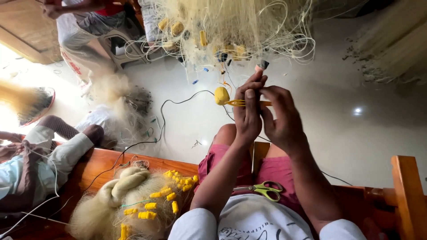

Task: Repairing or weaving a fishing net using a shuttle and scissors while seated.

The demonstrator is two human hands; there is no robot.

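Pinching a slim yellow netting needle [249, 103] between them, both hands work close together above the lap. The left hand [247, 116] has its fingers [254, 84] closed around the needle's middle, thumb pressed on top, seemingly to keep it level. The right hand [281, 116] curls its fingers [267, 94] shut over the needle's end just beside the left thumb, so the two grips touch and steady each other. A yellow float [222, 95] sits at the needle's far tip, just beyond the left fingers and apart from them. Pale fishing net [231, 26] hangs above the fingertips, with fine strands running down towards them; whether a strand lies in the pinch I cannot tell. Green-handled scissors [263, 189] rest on the lap, well below the fingers, likely kept within reach. A heap of net with yellow floats [147, 206] lies on the wooden bench [95, 162] off to the left.
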